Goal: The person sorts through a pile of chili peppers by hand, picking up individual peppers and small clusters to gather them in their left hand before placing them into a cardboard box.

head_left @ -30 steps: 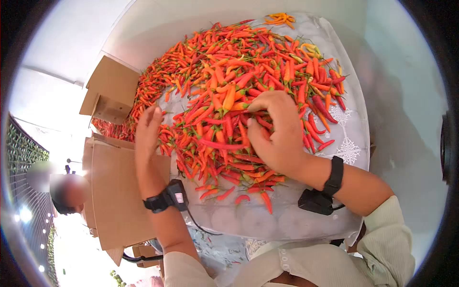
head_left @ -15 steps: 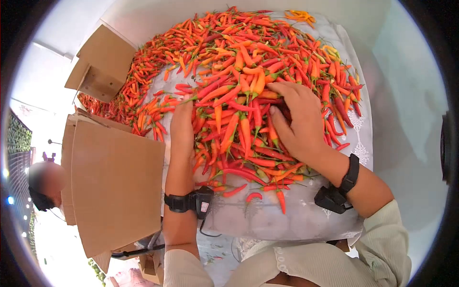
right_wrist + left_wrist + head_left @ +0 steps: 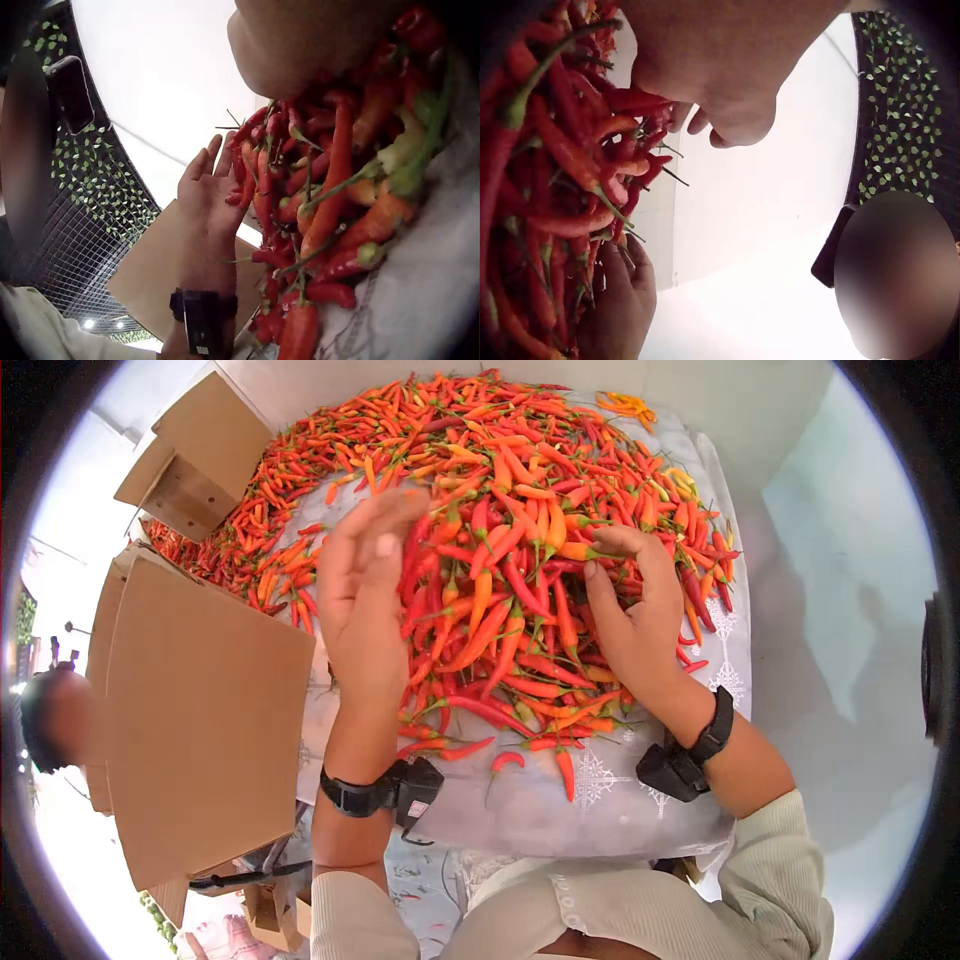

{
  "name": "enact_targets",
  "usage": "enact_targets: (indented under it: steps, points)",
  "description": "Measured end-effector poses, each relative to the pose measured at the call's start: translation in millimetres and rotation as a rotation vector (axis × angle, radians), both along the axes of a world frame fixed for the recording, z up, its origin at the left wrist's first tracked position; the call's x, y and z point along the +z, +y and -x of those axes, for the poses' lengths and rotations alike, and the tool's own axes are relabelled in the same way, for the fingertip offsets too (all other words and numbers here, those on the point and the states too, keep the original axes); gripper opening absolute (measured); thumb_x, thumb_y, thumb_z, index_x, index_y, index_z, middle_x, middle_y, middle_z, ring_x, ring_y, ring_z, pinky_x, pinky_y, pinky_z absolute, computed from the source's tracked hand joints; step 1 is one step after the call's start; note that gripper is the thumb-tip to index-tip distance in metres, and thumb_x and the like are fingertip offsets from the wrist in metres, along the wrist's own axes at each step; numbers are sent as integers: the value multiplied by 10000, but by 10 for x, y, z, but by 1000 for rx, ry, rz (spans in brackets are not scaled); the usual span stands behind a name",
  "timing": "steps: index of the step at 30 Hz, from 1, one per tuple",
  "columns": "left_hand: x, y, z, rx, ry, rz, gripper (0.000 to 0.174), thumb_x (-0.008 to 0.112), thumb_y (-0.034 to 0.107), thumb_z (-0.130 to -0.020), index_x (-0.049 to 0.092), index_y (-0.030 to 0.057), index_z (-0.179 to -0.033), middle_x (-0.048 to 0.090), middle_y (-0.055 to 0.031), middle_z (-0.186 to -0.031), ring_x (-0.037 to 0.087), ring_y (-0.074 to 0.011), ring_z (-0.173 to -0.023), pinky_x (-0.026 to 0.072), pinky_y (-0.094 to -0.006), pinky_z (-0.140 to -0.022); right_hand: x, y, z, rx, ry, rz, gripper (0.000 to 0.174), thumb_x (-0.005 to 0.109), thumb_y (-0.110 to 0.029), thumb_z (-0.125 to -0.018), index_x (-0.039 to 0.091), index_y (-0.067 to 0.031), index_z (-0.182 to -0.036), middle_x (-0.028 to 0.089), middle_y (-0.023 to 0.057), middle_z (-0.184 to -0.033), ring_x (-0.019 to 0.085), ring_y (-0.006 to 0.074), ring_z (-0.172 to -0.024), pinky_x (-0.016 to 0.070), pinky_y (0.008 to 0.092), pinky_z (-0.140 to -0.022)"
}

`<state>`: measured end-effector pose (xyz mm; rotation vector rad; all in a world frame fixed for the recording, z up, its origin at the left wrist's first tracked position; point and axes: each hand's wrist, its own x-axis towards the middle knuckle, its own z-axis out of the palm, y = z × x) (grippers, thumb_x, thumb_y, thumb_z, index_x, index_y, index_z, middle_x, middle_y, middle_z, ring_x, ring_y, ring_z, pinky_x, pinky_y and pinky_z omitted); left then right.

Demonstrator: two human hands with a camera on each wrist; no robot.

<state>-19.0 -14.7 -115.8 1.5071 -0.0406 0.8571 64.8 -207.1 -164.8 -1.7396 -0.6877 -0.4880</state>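
A large heap of red and orange chili peppers (image 3: pixel 500 630) lies on a table with a pale patterned cover. My left hand (image 3: pixel 370 590) stands at the heap's left side, palm facing the peppers, fingers slightly bent and gripping nothing. In the right wrist view that left hand (image 3: pixel 214 195) shows an open palm against the peppers (image 3: pixel 322 202). On the heap's right side rests my right hand (image 3: pixel 640 610), thumb and fingers apart and bent against peppers; its fingertips are partly among them. The left wrist view shows the right hand (image 3: pixel 622 300) touching the pile's edge.
Cardboard boxes (image 3: pixel 200 710) stand along the table's left side. A small group of yellow peppers (image 3: pixel 627 406) lies at the back right. A person's head (image 3: pixel 60 720) is at far left. The wall (image 3: pixel 830 660) is on the right.
My left hand has moved in from the left to the heap's side, its fingers now bent over at the top. My right hand has stayed at the right side. The camera view has shifted.
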Motion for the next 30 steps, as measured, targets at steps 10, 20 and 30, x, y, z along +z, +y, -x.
enact_targets:
  steps: [10,20,30]
  points:
    - [-91,124,103,160,33,123,152,594,36,-899,572,6,-1046,633,-59,-907,572,-90,-829,460,-224,-798,149,-29,112,-2,-371,134,264,627,39,-757,631,-73,-995,610,106,-921,573,274,-901,444,380,-799]
    - [-25,-9,238,154,141,-348,90,668,52,-858,624,21,-785,526,19,-673,443,-48,-612,353,-204,-569,113,54,174,251,-388,302,282,699,-24,-723,646,-68,-996,614,75,-882,578,258,-816,431,377,-720]
    - [-112,-33,117,130,188,-656,133,722,-12,-734,606,37,-776,522,-11,-697,482,-105,-663,377,-240,-611,75,46,157,121,-294,292,280,698,-17,-670,638,-75,-937,578,86,-837,563,267,-789,431,367,-693]
